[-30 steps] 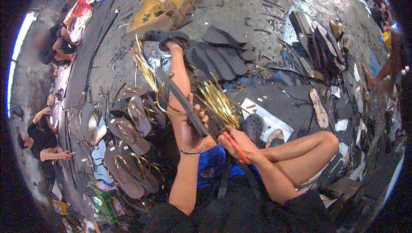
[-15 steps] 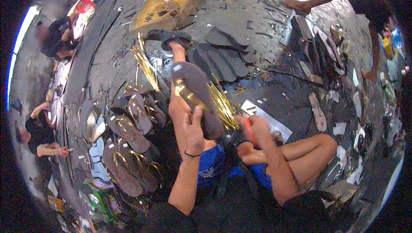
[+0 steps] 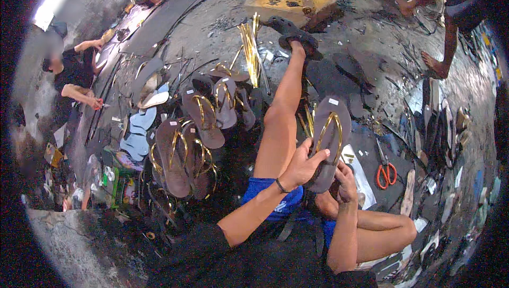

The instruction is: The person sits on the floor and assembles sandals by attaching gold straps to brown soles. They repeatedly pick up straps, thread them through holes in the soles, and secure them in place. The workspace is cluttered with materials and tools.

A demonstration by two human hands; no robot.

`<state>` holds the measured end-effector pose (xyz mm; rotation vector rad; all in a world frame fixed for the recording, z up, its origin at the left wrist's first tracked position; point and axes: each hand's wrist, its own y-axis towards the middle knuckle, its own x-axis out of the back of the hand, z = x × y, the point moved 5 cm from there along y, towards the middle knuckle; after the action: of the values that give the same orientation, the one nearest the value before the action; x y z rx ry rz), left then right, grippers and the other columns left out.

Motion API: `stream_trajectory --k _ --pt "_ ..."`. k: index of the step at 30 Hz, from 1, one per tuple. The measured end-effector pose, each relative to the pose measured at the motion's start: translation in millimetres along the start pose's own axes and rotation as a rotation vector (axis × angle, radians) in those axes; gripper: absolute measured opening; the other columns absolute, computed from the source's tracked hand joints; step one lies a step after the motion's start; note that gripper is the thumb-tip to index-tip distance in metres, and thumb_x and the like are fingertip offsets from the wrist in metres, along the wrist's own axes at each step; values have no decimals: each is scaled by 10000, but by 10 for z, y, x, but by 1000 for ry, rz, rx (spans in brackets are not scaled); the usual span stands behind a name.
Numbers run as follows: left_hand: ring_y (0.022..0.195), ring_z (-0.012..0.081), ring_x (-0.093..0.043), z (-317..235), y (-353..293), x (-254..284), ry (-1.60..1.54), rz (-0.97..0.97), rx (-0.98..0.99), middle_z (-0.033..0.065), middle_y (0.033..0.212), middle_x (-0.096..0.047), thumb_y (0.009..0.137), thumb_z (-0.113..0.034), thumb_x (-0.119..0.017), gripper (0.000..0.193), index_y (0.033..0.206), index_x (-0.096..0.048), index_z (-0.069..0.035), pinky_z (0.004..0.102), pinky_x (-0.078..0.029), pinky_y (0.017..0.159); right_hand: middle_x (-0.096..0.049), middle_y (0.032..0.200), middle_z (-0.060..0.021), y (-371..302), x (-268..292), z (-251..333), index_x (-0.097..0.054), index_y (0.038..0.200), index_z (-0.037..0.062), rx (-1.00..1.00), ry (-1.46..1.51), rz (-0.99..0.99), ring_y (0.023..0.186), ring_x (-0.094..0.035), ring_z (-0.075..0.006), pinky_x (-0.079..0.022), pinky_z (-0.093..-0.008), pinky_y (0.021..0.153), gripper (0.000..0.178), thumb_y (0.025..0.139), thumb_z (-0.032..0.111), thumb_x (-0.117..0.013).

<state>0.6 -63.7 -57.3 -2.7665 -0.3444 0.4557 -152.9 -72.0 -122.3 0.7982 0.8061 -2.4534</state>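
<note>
Can read no words or numbers; can make out only small white stickers [image 3: 333, 101] on the held sandal [image 3: 332, 139] and on sandals [image 3: 175, 182] lying at left, plus white print [image 3: 281, 207] on blue shorts [image 3: 260, 188], too small to decipher

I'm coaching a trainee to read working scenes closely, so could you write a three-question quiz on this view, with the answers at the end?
1. Multiple choice: what does the left hand hold?
a) a white sheet
b) a brown sandal
c) a light-blue sole

2. True or false: the scissors with orange-red handles are out of both hands, over to the right of the right hand.

3. Fill in the blank: the strap on the held sandal is ____ in colour.

Key: 1. b; 2. true; 3. gold.
</note>
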Motion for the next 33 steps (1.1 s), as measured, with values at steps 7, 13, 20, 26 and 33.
stream_trajectory --k 7,13,20,26,33 --pt "1324 270 -428 -536 -507 757 387 -263 -293 143 1448 -441 927 -90 -644 695 1522 -291 -26 399 -337 1120 -679 1129 -89 461 -765 86 -625 1224 -11 -82 -719 344 1007 -633 -168 -509 -317 881 356 971 240 -609" --pt "1351 267 -405 -1612 -2026 2135 692 -995 -447 138 1501 -409 940 -124 -630 737 1564 -243 -67 417 -307 1136 -549 1173 -210 2255 -92 577 -576 1196 32 439 -1535 -463 1087 -570 -408 -490 -482 946 374 872 200 -655" --pt "1427 324 -325 -1531 -2244 2134 1503 -1371 -435 190 1558 -330 901 -175 -695 746 1520 -306 -28 464 -243 1180 -591 1198 -169 2881 262 659 -607 1114 37 90 -2062 -511 1117 -586 -338 -482 -457 932 392 815 266 -718" --pt "1396 306 -390 -1106 -634 1282 869 -509 -366 193 1482 -425 883 -109 -700 692 1469 -347 -2 455 -373 1082 -712 1070 -110 2298 -8 1302 -687 1115 95 823 -1834 -603 977 -653 -322 -454 -495 830 269 863 154 -615" --pt "1181 211 -527 -983 225 1191 441 -407 -278 148 1327 -537 912 -62 -686 591 1413 -382 16 370 -434 1010 -694 1150 -130 1500 -479 639 -643 1224 42 156 -1071 336 1071 -657 -269 -513 -411 909 368 920 249 -673"
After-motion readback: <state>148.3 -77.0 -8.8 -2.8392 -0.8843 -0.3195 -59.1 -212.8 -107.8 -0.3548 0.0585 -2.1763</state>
